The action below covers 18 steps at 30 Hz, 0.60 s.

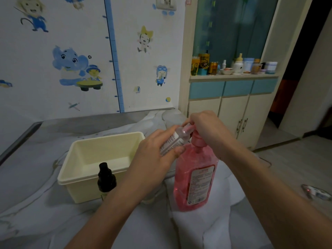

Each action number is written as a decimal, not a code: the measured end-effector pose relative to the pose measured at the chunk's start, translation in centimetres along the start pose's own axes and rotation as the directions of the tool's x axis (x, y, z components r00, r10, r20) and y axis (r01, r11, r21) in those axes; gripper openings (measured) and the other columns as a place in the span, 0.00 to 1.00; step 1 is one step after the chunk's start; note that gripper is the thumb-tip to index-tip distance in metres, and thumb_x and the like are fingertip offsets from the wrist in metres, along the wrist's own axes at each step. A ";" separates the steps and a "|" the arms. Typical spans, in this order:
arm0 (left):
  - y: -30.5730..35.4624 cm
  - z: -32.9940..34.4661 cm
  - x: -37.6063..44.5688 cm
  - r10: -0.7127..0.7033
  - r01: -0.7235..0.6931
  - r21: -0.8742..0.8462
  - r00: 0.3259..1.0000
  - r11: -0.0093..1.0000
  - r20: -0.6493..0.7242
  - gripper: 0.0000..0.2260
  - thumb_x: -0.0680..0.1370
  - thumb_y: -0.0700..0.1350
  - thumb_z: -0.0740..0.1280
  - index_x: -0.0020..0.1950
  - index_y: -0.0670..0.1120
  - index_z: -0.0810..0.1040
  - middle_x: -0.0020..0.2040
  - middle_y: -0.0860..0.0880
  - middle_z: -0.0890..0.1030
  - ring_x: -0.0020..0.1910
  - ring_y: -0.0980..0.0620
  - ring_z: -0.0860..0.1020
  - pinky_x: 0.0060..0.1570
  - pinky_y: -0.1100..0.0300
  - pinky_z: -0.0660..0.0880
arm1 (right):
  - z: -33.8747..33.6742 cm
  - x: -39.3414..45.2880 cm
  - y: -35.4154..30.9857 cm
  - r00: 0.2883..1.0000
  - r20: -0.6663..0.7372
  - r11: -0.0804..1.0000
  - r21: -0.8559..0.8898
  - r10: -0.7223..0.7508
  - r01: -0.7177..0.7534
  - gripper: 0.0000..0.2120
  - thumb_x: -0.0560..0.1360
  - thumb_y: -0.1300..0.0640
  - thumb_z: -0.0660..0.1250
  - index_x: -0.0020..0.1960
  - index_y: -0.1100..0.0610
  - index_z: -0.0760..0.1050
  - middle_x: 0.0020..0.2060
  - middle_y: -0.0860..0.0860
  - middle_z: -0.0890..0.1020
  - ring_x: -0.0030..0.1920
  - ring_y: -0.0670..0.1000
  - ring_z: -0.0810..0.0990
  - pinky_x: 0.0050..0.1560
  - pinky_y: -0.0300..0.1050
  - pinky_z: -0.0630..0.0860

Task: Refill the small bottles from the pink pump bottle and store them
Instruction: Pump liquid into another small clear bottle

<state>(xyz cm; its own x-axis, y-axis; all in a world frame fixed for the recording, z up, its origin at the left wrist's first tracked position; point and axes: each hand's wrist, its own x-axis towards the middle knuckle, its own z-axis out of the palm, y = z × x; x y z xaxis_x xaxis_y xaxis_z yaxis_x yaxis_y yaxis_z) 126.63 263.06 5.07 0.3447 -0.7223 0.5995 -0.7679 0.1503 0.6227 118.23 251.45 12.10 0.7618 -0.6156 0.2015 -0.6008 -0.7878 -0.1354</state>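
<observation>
Both hands are engaged over the pink pump bottle point(195, 178). Left hand point(154, 155) has its fingers and thumb wrapped round a small clear bottle point(175, 139), holding it tilted with its open neck brought up to the pump spout. Judged purpose of the tilt: to line the narrow mouth up with the nozzle so the liquid runs in rather than over the side. Right hand point(206, 128) rests on top of the pump head point(196, 139), fingers curled over it, placed to press downward; whether liquid is flowing at this moment cannot be told.

Pink pump bottle stands upright on the white bed covering point(201, 229), toward the near right part of the bed, well filled with pink liquid. Its upright stance on soft bedding is a tipping risk under pump pressure.

Cream storage bin point(100, 169) sits just left of the hands, open side up, interior showing no bottles; judged to be the destination for filled bottles. A dark spray bottle point(106, 178) stands upright against the bin's near wall, cap on, presumably awaiting its turn.

Assessment: refilling is in hand; storing not yet begun.
</observation>
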 end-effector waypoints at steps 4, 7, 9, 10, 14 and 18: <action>0.1 0.1 -0.1 -0.017 0.017 -0.018 1.000 1.000 -0.005 0.18 0.75 0.46 0.71 0.64 0.57 0.75 0.47 0.52 0.79 0.44 0.57 0.75 0.42 0.67 0.70 | 0.0 -0.9 0.0 0.999 -0.013 0.998 -0.063 -0.032 0.031 0.12 0.72 0.61 0.67 0.55 0.56 0.79 0.51 0.54 0.83 0.53 0.54 0.80 0.53 0.43 0.73; 0.3 0.0 -0.1 -0.013 0.013 -0.034 1.000 0.999 -0.017 0.18 0.75 0.46 0.71 0.62 0.61 0.74 0.46 0.53 0.79 0.43 0.57 0.75 0.41 0.68 0.70 | -0.5 -0.6 -0.1 0.997 0.035 0.994 0.092 0.063 -0.066 0.04 0.73 0.63 0.65 0.44 0.59 0.80 0.34 0.49 0.81 0.36 0.46 0.80 0.34 0.33 0.71; 0.4 0.0 -0.1 -0.014 0.013 -0.037 1.000 0.999 -0.017 0.18 0.75 0.47 0.70 0.63 0.59 0.74 0.45 0.54 0.78 0.42 0.59 0.74 0.40 0.71 0.67 | -1.1 -0.3 -0.3 0.982 0.096 0.933 0.307 0.165 -0.187 0.11 0.75 0.62 0.64 0.34 0.57 0.74 0.20 0.45 0.74 0.20 0.40 0.72 0.20 0.26 0.64; 0.4 -0.1 -0.1 -0.014 0.013 -0.035 1.000 0.999 -0.016 0.18 0.75 0.48 0.70 0.64 0.58 0.75 0.44 0.54 0.78 0.41 0.60 0.73 0.39 0.72 0.66 | -1.1 -0.1 -0.1 0.978 0.114 0.889 0.409 0.176 -0.208 0.11 0.76 0.61 0.62 0.35 0.57 0.75 0.20 0.45 0.74 0.16 0.39 0.70 0.17 0.26 0.64; 0.1 -0.1 0.0 -0.010 0.009 -0.015 1.000 1.000 -0.016 0.18 0.75 0.48 0.70 0.65 0.56 0.75 0.45 0.52 0.78 0.41 0.58 0.74 0.39 0.69 0.68 | -0.7 -0.7 0.0 0.986 0.073 0.889 0.427 0.149 -0.166 0.09 0.75 0.64 0.61 0.48 0.64 0.80 0.21 0.45 0.74 0.18 0.39 0.72 0.20 0.26 0.66; -0.2 0.2 0.1 -0.024 0.024 0.008 1.000 1.000 -0.013 0.18 0.75 0.48 0.70 0.65 0.55 0.76 0.43 0.54 0.77 0.40 0.59 0.73 0.39 0.71 0.66 | 0.1 -0.9 0.0 0.991 0.007 0.888 0.442 0.136 -0.125 0.11 0.72 0.64 0.65 0.52 0.62 0.81 0.37 0.52 0.83 0.33 0.44 0.78 0.35 0.34 0.72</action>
<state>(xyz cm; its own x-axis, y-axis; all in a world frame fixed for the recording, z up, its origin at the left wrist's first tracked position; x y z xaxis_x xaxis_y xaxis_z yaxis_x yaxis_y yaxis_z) 126.70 262.86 4.88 0.3700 -0.7172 0.5906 -0.7636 0.1274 0.6330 117.58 252.05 11.79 0.6747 -0.7173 0.1743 -0.5222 -0.6307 -0.5740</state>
